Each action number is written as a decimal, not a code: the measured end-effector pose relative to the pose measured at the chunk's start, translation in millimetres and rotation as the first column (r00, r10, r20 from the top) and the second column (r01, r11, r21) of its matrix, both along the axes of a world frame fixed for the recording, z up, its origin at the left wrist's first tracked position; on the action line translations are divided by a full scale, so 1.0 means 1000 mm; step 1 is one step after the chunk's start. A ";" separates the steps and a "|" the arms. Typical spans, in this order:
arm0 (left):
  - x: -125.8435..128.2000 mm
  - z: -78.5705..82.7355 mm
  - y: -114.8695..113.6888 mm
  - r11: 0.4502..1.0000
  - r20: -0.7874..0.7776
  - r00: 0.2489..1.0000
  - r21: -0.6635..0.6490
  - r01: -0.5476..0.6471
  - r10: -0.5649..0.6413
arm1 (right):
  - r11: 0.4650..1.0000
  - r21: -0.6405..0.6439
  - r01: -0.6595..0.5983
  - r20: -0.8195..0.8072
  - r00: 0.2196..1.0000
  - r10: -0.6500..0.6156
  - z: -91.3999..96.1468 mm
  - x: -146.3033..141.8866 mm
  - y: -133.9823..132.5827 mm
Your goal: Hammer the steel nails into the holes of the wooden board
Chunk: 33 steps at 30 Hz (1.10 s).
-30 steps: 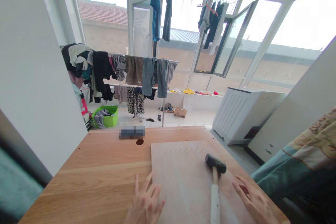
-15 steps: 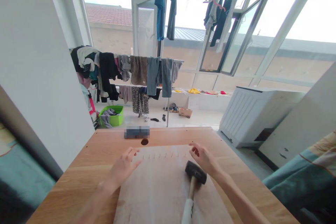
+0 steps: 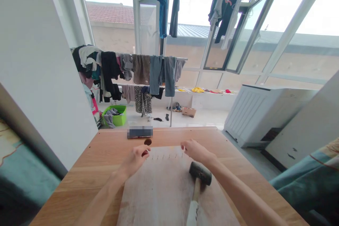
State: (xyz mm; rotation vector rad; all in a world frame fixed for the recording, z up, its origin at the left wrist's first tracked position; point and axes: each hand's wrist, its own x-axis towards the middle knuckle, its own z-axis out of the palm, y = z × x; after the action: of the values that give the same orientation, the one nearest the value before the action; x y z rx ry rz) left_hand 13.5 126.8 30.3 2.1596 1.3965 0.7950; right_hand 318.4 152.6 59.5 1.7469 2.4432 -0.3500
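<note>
A pale wooden board [image 3: 159,190] lies on the table, with a row of thin nails [image 3: 169,156] standing up near its far edge. At the left end of that row is my left hand [image 3: 136,159], its fingers curled together so that the nail there is mostly hidden. My right hand [image 3: 196,151] reaches over the right end, fingertips drawn together beside the last nails; whether they grip one is hidden. A mallet with a black head [image 3: 200,173] and a pale handle rests on the board's right side, touched by neither hand.
Beyond the board, the wooden table [image 3: 87,169] has a round hole [image 3: 147,142] and a blurred dark box [image 3: 140,132]. Behind stand a laundry rack with clothes [image 3: 141,69], a green basket [image 3: 121,116] and a white appliance [image 3: 246,116]. Curtains hang at both sides.
Both hands have moved inward along the nail row, and their fingers have gone from spread to drawn together. The mallet lies as before; the whole view has shifted slightly.
</note>
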 end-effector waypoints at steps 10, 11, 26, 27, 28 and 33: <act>0.021 -0.012 0.000 0.998 0.010 0.998 -0.022 0.056 -0.056 | 0.999 -0.051 0.005 0.035 0.999 -0.003 -0.004 -0.014 -0.007; 0.021 -0.012 0.000 0.998 0.022 0.998 -0.019 0.058 -0.057 | 0.999 -0.042 0.008 0.028 1.000 -0.007 -0.003 -0.013 -0.006; 0.047 -0.018 -0.001 0.999 0.106 0.993 0.015 0.050 -0.051 | 0.996 0.004 -0.091 -0.056 0.994 0.092 -0.008 -0.035 -0.002; 0.047 -0.018 -0.002 0.999 0.129 0.991 0.020 0.044 -0.046 | 0.995 0.012 -0.098 -0.063 0.993 0.098 -0.007 -0.035 -0.002; 0.048 -0.017 -0.002 0.999 0.154 0.987 0.023 0.034 -0.037 | 0.994 0.017 -0.103 -0.069 0.992 0.104 -0.005 -0.037 -0.002; 0.054 -0.023 -0.002 0.999 0.193 0.980 0.017 0.042 -0.044 | 0.993 0.017 -0.119 -0.090 0.989 0.120 -0.002 -0.057 -0.009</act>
State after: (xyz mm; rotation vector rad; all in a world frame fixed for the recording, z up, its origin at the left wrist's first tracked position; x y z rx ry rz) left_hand 67.9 124.6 7.8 2.0525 1.2456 0.9716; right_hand 261.5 144.1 57.7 1.6127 2.6041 -0.4119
